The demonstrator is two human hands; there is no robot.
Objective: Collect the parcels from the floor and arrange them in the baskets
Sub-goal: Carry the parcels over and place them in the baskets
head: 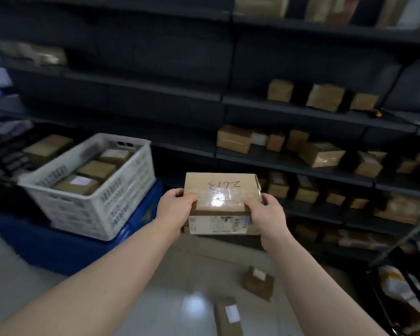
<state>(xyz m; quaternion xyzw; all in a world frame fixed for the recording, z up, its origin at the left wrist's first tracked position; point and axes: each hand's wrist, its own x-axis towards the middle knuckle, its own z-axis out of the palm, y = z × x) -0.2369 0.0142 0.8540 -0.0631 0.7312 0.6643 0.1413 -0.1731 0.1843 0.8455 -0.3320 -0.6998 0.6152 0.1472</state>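
I hold a brown cardboard parcel [222, 190] in the air in front of me, with a handwritten number on top and a white label on its near face. My left hand [175, 209] grips its left near corner, thumb on top. My right hand [267, 214] grips the right near corner the same way. To the left stands a white slotted basket [102, 209] with three parcels lined up inside, resting on a blue crate [141, 214]. Two more small parcels lie on the pale floor below: one [258, 283] and another [228, 316].
Dark shelving [301, 161] runs across the back, its right bays stocked with several brown boxes. A dark basket with a parcel [46, 147] sits at far left. A black wire cart [403, 287] with packets stands at the lower right. The floor is glossy tile.
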